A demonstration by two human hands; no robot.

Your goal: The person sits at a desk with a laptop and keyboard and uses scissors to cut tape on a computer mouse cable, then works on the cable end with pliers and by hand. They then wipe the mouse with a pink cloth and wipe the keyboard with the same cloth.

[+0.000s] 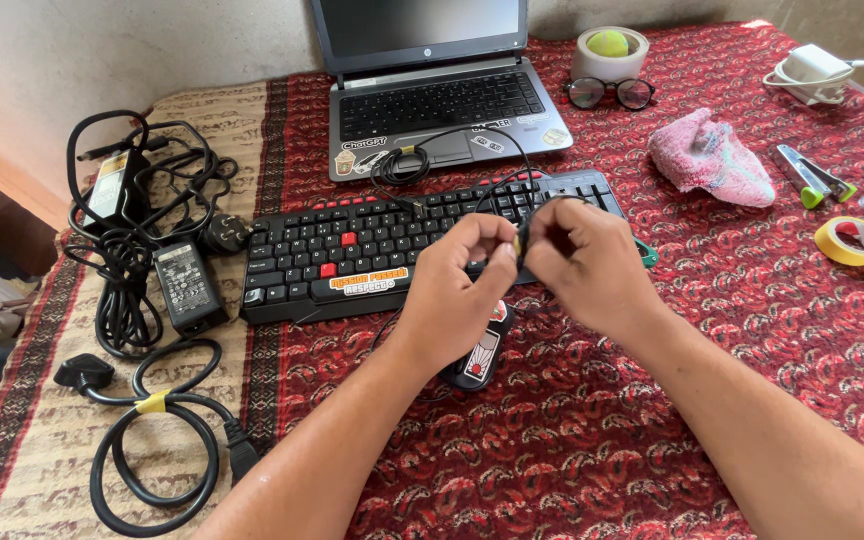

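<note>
Both hands meet above the front edge of the black keyboard with red accent keys (422, 250): the left hand (457, 290) and the right hand (582, 265) each have thumb and fingertips pressed together on the same thin black cable (452, 135), pinching a small bundle of it between them, with a speck of yellow showing at the pinch. From that grip the cable runs up over the keys to a small coil lying on the palm rest of the open grey laptop (442, 100). Just under the wrists, half hidden, lies a black computer mouse with a red-and-white sticker (482, 355). The step in hand looks like gathering the cable into loops and binding it; the next move would seem to call for keeping the loops pinched while the slack is drawn in from the laptop. All of this rests on a worktop covered by a red patterned cloth (652, 420). Counted: one keyboard, one laptop, one mouse, one pair of black-rimmed glasses (609, 93), one pink knitted cloth (707, 158), one yellow tape roll (850, 241), one white charger with its cord (812, 72), one black power brick (184, 285) in a tangle of leads on the left, and one coiled black power cord tied with yellow tape (152, 450).
</note>
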